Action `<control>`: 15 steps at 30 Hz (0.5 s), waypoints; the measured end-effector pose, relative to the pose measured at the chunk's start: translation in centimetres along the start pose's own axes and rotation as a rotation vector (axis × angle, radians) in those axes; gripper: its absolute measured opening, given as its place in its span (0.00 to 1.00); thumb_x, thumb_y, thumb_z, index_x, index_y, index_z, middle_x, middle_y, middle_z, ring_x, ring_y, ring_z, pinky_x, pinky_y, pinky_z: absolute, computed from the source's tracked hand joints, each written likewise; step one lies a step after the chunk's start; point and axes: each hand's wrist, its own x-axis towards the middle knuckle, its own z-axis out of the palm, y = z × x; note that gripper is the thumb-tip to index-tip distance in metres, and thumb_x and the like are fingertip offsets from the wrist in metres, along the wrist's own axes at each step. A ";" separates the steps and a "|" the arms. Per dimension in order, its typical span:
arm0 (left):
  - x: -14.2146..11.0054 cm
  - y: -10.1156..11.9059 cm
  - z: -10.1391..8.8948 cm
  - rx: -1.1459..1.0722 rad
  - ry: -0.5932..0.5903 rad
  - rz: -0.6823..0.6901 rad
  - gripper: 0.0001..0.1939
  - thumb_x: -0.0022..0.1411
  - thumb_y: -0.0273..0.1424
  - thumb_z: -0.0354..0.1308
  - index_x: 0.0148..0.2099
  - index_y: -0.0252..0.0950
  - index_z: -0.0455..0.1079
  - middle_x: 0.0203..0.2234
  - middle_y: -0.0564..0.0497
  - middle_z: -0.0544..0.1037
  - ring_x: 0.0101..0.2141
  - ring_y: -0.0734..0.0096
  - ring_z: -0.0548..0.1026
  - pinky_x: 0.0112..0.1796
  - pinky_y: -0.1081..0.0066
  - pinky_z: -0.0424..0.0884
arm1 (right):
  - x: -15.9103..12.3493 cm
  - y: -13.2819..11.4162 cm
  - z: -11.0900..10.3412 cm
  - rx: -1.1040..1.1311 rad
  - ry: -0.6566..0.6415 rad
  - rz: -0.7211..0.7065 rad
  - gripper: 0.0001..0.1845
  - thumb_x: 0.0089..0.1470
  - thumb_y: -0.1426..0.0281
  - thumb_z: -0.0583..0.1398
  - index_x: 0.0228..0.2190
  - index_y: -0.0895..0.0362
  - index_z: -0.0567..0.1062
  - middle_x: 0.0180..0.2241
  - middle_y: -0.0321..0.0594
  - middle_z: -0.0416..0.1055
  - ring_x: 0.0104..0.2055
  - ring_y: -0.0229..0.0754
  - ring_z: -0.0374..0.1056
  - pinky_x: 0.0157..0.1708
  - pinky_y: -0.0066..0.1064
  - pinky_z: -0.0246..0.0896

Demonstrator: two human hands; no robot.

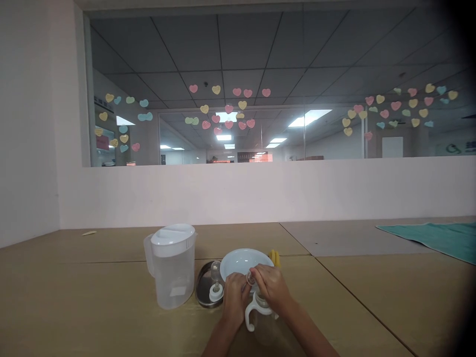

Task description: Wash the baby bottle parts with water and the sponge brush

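My left hand (234,296) and my right hand (273,288) meet in front of a white bowl (238,258). Pinched between their fingers is a small clear round piece (250,278), whose exact kind I cannot make out. Just below, a clear baby bottle (265,331) with a white two-handled holder (250,317) stands on the table, its mouth partly hidden by my right hand. To the left, a round metal tray (203,297) holds a clear domed cap (215,270) and a white collar with a teat (216,292).
A lidded clear plastic pitcher (173,277) stands left of the tray. Something yellow (274,258) shows behind the bowl. A teal cloth (439,237) lies at the far right of the table (92,297). Behind it rises a wall (223,193) with a window.
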 end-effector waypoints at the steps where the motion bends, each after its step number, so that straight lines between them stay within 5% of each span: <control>1: 0.0 0.0 -0.1 -0.010 0.004 -0.003 0.27 0.67 0.44 0.38 0.29 0.35 0.72 0.26 0.46 0.76 0.31 0.64 0.72 0.37 0.66 0.64 | 0.0 0.1 0.1 0.018 -0.021 0.024 0.23 0.64 0.70 0.44 0.20 0.56 0.66 0.18 0.36 0.66 0.21 0.34 0.62 0.25 0.26 0.49; 7: 0.2 0.4 -0.6 -0.079 0.066 -0.009 0.27 0.67 0.44 0.39 0.31 0.35 0.73 0.27 0.47 0.77 0.32 0.64 0.72 0.35 0.68 0.63 | 0.1 0.5 0.2 0.143 -0.156 0.219 0.26 0.65 0.63 0.43 0.21 0.56 0.69 0.20 0.36 0.66 0.24 0.35 0.62 0.27 0.26 0.52; 15: 0.5 1.2 -0.9 -0.054 0.071 0.039 0.19 0.67 0.38 0.44 0.32 0.36 0.73 0.27 0.49 0.76 0.33 0.64 0.71 0.37 0.66 0.63 | 0.6 0.5 -0.8 0.237 -0.246 0.350 0.22 0.64 0.59 0.45 0.37 0.50 0.77 0.30 0.36 0.65 0.33 0.37 0.65 0.35 0.29 0.58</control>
